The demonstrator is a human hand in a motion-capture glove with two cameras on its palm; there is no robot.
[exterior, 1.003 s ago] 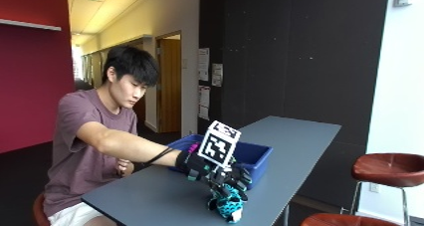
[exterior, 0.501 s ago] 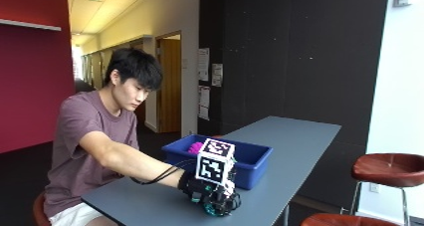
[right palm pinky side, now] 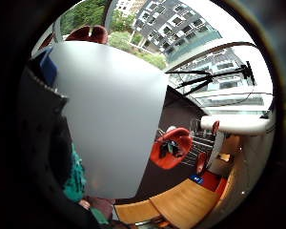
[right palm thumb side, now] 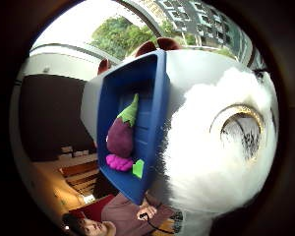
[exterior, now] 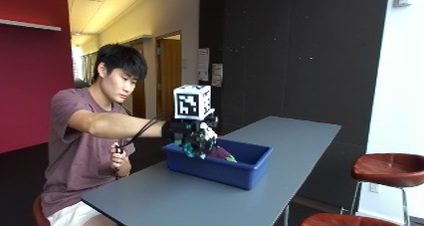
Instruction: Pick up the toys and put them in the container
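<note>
Right hand (exterior: 192, 136): outside view shows it raised over the near rim of the blue container (exterior: 245, 172), fingers curled around a teal and white toy (exterior: 197, 145).
Container: sits on the grey table (exterior: 199, 203), in front of the person; something purple shows inside, just past the hand.
Thumb-side palm view: white plush surface of the toy (right palm thumb side: 221, 147) fills the space beside the container (right palm thumb side: 155, 128); an embroidered ring with dark stitching shows on it.
Already inside: an eggplant toy (right palm thumb side: 122, 135) with a green stem, and a pink and green piece (right palm thumb side: 122, 163) next to it.
Little-finger-side palm view: bare table top (right palm pinky side: 114, 119); a teal bit of the toy (right palm pinky side: 76, 179) shows against the dark glove.
Risk: hand looks to be over the near rim rather than the container's middle, so letting go now could bounce the toy off the wall onto the table.
Second risk: plush may snag on the glove at release.
Writing: no brand or label legible on toy or container.
</note>
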